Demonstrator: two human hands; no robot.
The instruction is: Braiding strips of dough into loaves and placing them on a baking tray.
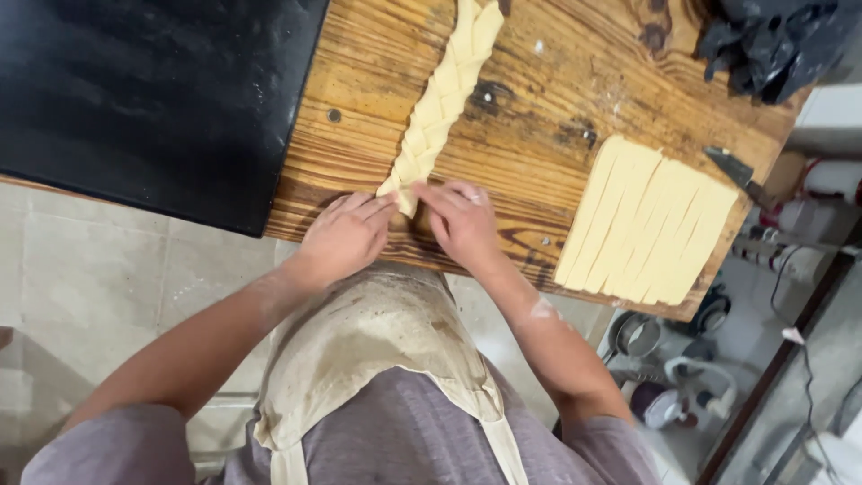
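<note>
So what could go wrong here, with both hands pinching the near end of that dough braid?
The braid is long and thin; a tug from the left hand or right hand might stretch or tear it. The cut dough strips lie near the wooden board's edge and could get knocked off by an elbow. The knife beside them sits within arm's sweep.

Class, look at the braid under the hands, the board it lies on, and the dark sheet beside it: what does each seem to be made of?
Braid: apparently raw dough, pale yellow, matte, soft-edged strips. Board: wood, glossy, with visible grain and knots. Dark sheet: black, dull, smooth; possibly metal or stone, unclear.
</note>
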